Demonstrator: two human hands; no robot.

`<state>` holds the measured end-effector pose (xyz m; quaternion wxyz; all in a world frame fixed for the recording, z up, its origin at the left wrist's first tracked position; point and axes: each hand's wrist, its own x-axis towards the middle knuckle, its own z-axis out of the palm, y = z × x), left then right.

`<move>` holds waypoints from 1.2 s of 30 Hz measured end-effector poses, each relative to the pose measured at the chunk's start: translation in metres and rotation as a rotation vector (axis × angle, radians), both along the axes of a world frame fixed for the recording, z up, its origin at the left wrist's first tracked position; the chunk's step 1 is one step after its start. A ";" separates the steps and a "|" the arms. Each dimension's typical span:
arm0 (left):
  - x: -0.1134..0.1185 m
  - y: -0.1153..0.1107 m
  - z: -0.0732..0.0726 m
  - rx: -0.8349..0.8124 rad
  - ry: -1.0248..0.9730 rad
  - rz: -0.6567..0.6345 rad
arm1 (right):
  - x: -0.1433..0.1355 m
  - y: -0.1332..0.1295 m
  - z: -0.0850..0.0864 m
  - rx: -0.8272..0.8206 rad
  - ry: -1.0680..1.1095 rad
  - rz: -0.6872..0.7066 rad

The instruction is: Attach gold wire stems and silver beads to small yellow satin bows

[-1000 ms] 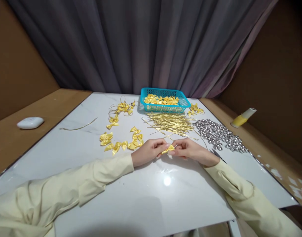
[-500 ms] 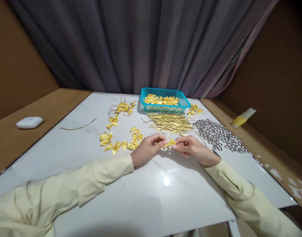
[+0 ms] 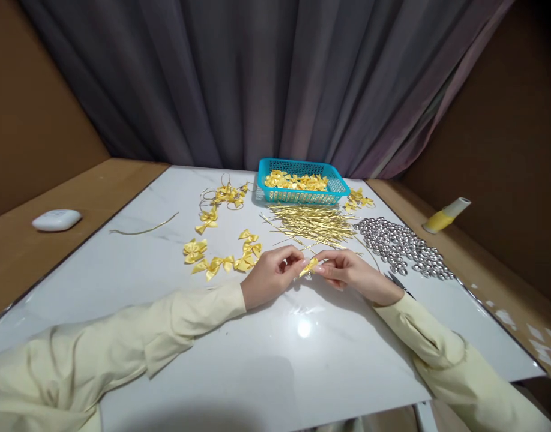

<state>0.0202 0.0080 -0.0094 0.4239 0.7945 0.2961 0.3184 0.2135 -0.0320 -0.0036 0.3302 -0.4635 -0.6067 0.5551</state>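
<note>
Between my two hands a yellow ribbon bow [image 3: 308,266] is held above the white table, with a small shiny silver piece just below it. My left hand [image 3: 275,271] pinches the bow's left side between thumb and forefinger. From the other side, the thumb and fingers of my right hand [image 3: 347,270] close on its right edge. Several loose yellow bows [image 3: 221,264] lie in a curved row to the left of my left hand. Just beyond my fingertips is a heap of gold wire ties [image 3: 314,225]. Silver bells or beads [image 3: 399,246] spread out at the right.
A blue basket [image 3: 303,197] of yellow bows stands at the back. Finished-looking bows with gold loops [image 3: 229,195] lie left of it, more bows [image 3: 357,199] right. Dark scissors [image 3: 399,284] lie partly behind my right wrist. A single wire [image 3: 144,229] and a white case [image 3: 56,220] are leftward.
The bow between my fingers has turned to a more slanted angle. My hands stay nearly in place, and more of the scissors shows by my right wrist.
</note>
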 end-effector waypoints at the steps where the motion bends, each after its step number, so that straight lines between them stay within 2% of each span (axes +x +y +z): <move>1: 0.000 0.000 0.000 -0.001 0.005 0.001 | 0.000 0.000 0.000 0.000 0.001 -0.010; 11: 0.002 0.001 -0.003 0.005 -0.010 0.032 | 0.001 -0.002 0.002 0.057 -0.069 -0.057; 17: 0.003 0.008 -0.004 -0.011 -0.170 0.253 | -0.002 -0.003 0.005 0.171 -0.151 -0.255; 19: 0.005 0.008 -0.004 -0.097 -0.181 0.258 | -0.004 -0.004 0.003 0.229 -0.191 -0.343; 22: 0.008 0.003 -0.004 -0.363 -0.199 0.175 | -0.009 -0.006 -0.002 0.413 -0.359 -0.423; 25: 0.010 -0.004 -0.001 -0.576 -0.284 0.106 | -0.015 -0.011 -0.009 0.653 -0.577 -0.402; 28: 0.010 -0.010 0.004 -0.747 -0.348 0.038 | -0.018 -0.014 -0.018 0.785 -0.713 -0.302; 33: 0.007 -0.013 0.010 -0.863 -0.397 -0.061 | -0.021 -0.015 -0.025 0.827 -0.796 -0.179; 36: 0.006 -0.010 0.010 -0.904 -0.394 -0.012 | -0.021 -0.016 -0.019 0.756 -0.702 -0.164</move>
